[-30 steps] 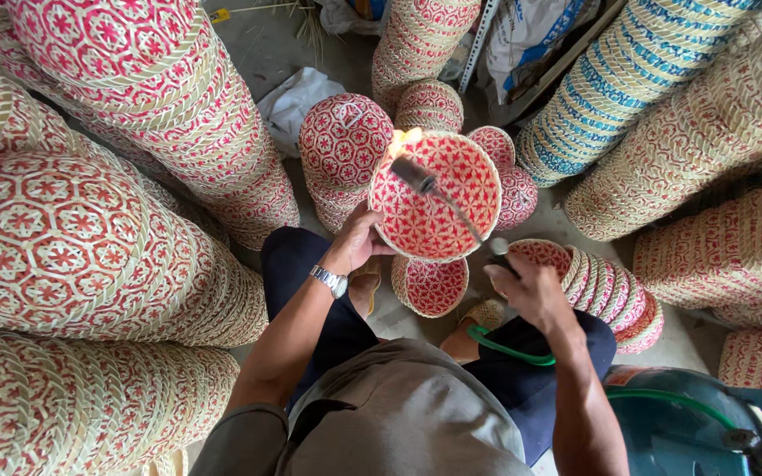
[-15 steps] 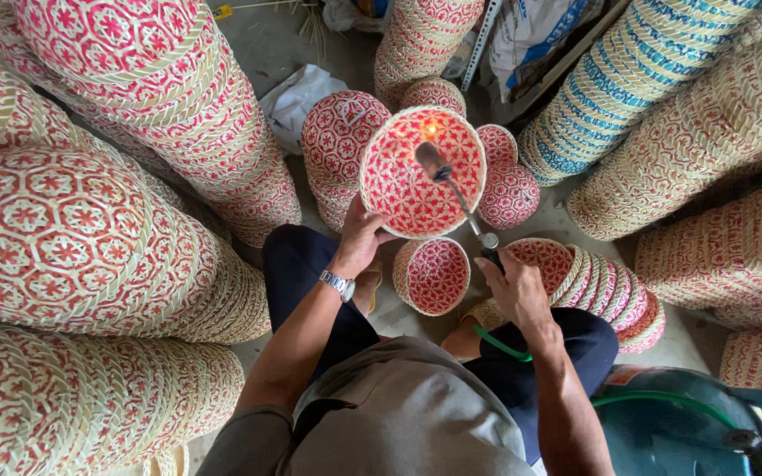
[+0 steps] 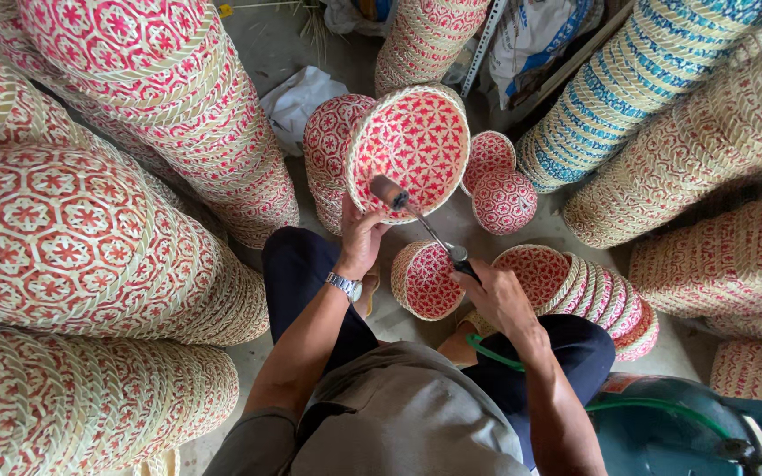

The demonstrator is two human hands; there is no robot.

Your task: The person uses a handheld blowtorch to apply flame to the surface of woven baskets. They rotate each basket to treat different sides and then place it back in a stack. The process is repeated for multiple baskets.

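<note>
A red-and-cream woven basket [image 3: 412,150], tilted on edge above the knees, is gripped at its lower rim by the left hand [image 3: 362,236]. The right hand [image 3: 496,295] is closed around a torch [image 3: 421,220] whose nozzle points into the basket; held there too long, it could scorch the weave. Basket stacks [image 3: 90,229] crowd every side, and a green hose [image 3: 496,357] trails across the lap.

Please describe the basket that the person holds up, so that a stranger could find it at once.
Between the tall stacks of woven baskets, find the seated person's left hand. It holds the round red-and-white basket by its rim. Only this one is tilted up, with the torch pointed into it.
</note>
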